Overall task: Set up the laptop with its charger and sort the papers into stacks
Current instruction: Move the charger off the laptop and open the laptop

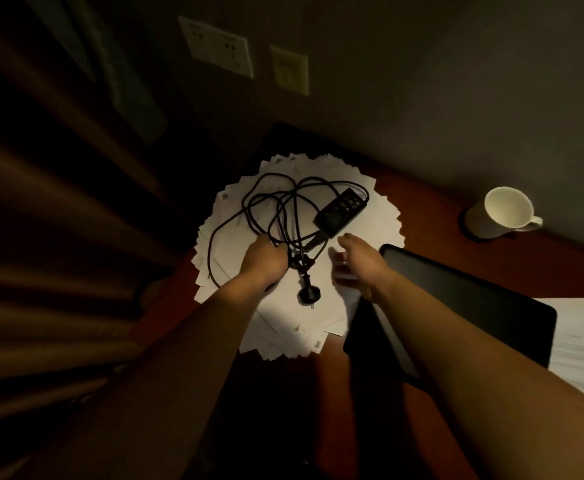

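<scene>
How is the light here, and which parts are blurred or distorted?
Head view: the room is dim; one pool of light makes the papers glare white. Head view: the right hand is motion-blurred; the left hand gripping the charger cable is sharper. Head view: the wide lens tilts the wall sockets.

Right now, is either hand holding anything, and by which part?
The left hand grips the charger cable at its gathered loops, just above the plug. The right hand is open over the papers, holding nothing.
</scene>
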A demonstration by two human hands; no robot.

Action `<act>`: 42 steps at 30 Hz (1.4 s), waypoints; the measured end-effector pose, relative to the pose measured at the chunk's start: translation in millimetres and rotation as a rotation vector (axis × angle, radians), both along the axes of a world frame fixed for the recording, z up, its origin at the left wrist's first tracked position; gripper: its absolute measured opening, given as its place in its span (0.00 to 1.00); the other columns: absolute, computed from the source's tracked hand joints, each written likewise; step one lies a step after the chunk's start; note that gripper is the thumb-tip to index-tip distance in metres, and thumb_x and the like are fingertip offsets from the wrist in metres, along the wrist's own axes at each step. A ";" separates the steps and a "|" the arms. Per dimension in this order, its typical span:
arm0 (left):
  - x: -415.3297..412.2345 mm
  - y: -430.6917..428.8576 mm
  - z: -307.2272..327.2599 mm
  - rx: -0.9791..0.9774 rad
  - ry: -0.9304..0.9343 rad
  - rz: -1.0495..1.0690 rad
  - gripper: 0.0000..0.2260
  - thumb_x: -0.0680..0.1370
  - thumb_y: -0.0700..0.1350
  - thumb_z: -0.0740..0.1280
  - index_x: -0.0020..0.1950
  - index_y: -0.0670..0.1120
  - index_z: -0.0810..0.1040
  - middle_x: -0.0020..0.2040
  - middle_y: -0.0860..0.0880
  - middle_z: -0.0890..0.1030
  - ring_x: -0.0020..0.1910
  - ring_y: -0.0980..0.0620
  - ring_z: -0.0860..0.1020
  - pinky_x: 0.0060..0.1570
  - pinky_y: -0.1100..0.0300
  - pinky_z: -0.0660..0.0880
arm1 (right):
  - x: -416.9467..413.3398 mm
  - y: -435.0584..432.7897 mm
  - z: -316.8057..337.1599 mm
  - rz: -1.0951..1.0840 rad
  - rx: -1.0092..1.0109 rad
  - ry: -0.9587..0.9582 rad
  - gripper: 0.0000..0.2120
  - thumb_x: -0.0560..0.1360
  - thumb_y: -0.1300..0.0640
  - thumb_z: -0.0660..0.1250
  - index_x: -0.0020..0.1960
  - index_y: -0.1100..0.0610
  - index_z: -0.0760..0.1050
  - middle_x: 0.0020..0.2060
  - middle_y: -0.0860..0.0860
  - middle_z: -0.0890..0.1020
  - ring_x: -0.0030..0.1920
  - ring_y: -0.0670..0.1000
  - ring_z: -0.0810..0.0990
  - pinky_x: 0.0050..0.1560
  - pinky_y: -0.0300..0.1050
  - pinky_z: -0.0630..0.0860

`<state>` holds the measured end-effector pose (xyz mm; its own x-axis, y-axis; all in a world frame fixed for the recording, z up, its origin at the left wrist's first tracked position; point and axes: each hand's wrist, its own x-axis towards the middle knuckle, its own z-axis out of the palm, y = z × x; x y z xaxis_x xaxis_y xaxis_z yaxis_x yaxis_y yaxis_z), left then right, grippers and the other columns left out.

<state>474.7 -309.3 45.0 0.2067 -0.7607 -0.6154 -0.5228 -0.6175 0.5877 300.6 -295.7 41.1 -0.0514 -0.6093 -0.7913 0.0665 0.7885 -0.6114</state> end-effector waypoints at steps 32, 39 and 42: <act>-240.6 141.7 -100.8 -0.664 -0.535 -1.120 0.28 0.84 0.62 0.49 0.82 0.56 0.50 0.83 0.46 0.48 0.82 0.45 0.43 0.78 0.40 0.41 | -276.6 242.9 -107.1 0.415 -0.522 1.177 0.33 0.81 0.35 0.52 0.81 0.44 0.48 0.81 0.50 0.46 0.80 0.56 0.47 0.77 0.61 0.41; -237.3 144.1 -111.3 -0.762 -0.513 -1.085 0.27 0.84 0.61 0.48 0.82 0.58 0.50 0.83 0.49 0.48 0.82 0.49 0.43 0.79 0.43 0.41 | -274.2 252.4 -118.9 0.321 -0.598 1.195 0.37 0.75 0.27 0.46 0.80 0.40 0.48 0.81 0.47 0.46 0.80 0.52 0.47 0.77 0.57 0.38; -234.3 145.0 -113.1 -0.808 -0.496 -1.094 0.27 0.84 0.61 0.49 0.82 0.58 0.52 0.83 0.50 0.50 0.82 0.50 0.45 0.79 0.45 0.42 | -269.4 256.7 -114.1 0.307 -0.584 1.202 0.37 0.75 0.26 0.50 0.80 0.39 0.49 0.81 0.46 0.46 0.80 0.52 0.47 0.77 0.58 0.40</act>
